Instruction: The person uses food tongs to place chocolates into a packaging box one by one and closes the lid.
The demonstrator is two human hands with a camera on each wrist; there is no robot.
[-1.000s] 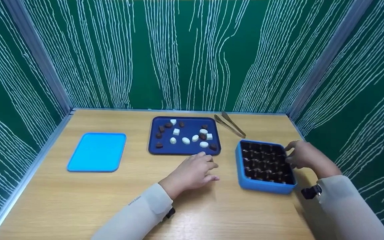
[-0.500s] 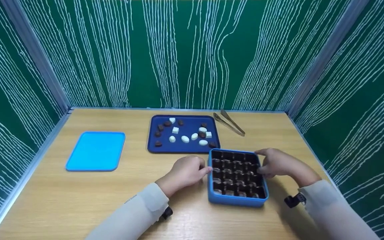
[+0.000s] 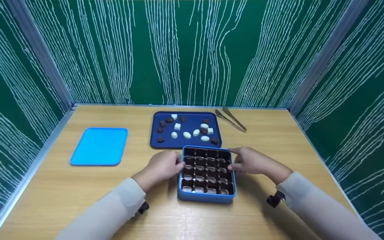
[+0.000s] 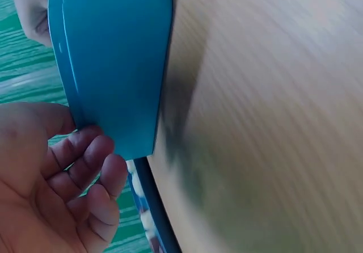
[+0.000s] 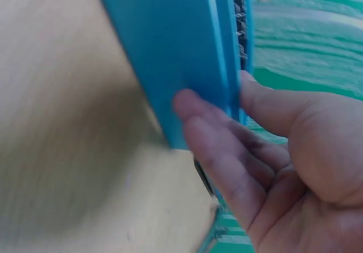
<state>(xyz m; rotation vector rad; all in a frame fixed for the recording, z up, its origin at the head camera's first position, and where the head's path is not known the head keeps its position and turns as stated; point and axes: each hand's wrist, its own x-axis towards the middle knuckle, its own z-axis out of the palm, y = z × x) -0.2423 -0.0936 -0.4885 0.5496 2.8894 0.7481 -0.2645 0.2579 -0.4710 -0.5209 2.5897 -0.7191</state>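
A blue square box [image 3: 206, 198] with a dark brown compartment insert [image 3: 206, 170] stands on the table in the head view, in front of the tray. My left hand [image 3: 163, 164] grips its left wall, thumb at the rim and fingers curled against the outside, as the left wrist view shows. On the opposite side my right hand [image 3: 253, 160] pinches the right wall, its thumb over the rim and its fingers on the outer face. The box's blue side fills much of the right wrist view. The compartments I can see hold nothing.
Behind the box, a dark blue tray [image 3: 192, 120] bears several brown and white chocolates [image 3: 187, 135]. Metal tongs [image 3: 232, 120] lie to its right. A light blue lid [image 3: 99, 146] lies flat at the left. Green walls [image 3: 192, 66] enclose the table's back and sides.
The box has slid left from the right side to the middle, with my right hand on it. My left hand has moved from beside the tray onto the box's left wall.
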